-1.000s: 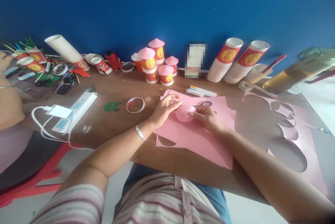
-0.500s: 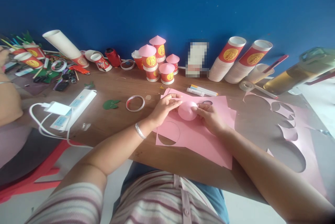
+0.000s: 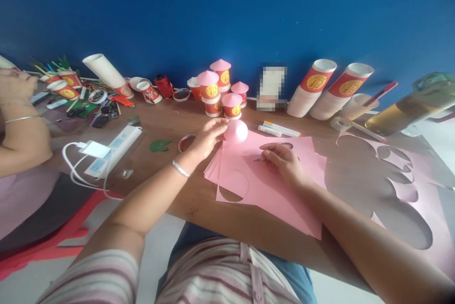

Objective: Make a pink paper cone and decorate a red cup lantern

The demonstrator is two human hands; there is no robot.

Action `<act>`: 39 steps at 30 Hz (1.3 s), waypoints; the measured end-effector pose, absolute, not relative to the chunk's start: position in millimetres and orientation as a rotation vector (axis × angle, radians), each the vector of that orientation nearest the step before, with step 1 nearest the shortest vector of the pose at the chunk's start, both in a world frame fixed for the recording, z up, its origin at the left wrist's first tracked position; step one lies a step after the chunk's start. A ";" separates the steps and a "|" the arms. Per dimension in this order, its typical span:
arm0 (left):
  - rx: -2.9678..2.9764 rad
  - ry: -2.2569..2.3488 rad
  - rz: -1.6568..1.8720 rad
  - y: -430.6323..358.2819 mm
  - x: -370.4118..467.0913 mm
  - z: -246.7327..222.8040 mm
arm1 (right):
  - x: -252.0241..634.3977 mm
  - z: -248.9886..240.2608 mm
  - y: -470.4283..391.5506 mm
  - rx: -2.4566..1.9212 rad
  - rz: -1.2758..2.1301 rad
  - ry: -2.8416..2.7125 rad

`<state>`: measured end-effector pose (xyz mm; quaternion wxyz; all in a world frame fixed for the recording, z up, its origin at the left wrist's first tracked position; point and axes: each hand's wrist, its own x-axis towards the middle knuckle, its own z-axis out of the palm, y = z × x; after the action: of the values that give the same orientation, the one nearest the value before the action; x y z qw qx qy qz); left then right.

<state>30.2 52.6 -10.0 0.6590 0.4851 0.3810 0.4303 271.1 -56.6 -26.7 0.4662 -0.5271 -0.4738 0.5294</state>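
My left hand point(image 3: 210, 137) pinches the edge of a small pink paper cone point(image 3: 236, 132), held above the back left of the pink paper sheets point(image 3: 270, 185). Its fingers are closed on the rim. Over the middle of the sheets is my right hand point(image 3: 283, 161), its thumb and fingertips drawn close together. Scissors point(image 3: 287, 145) lie partly hidden under that hand, with a dark handle loop behind it and a thin tip by the thumb. Whether the right fingers hold anything is hidden. Red-and-white paper cups with pink cone roofs point(image 3: 232, 101) stand behind the left hand.
Markers point(image 3: 280, 129) lie behind the sheets. Slanted cup stacks point(image 3: 313, 91), a tape roll point(image 3: 340, 124) and a bottle point(image 3: 398, 110) stand back right. Cut pink scraps point(image 3: 408, 190) lie right. A power strip point(image 3: 113, 152) and another person's arm point(image 3: 24, 129) are left.
My right hand has let go of the pink cone and moved down over the scissors. My left hand has carried the cone left and back. The view has shifted slightly.
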 end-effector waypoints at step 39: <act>2.707 1.105 0.337 97.4 11.9 -4.2 | 272.4 -30.2 -55.3 -1.326 1.370 -1.356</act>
<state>11.9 97.4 -4.2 0.0992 0.9152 0.3736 0.1140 272.4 -55.3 -30.2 0.3903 -0.5217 -0.5337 0.5391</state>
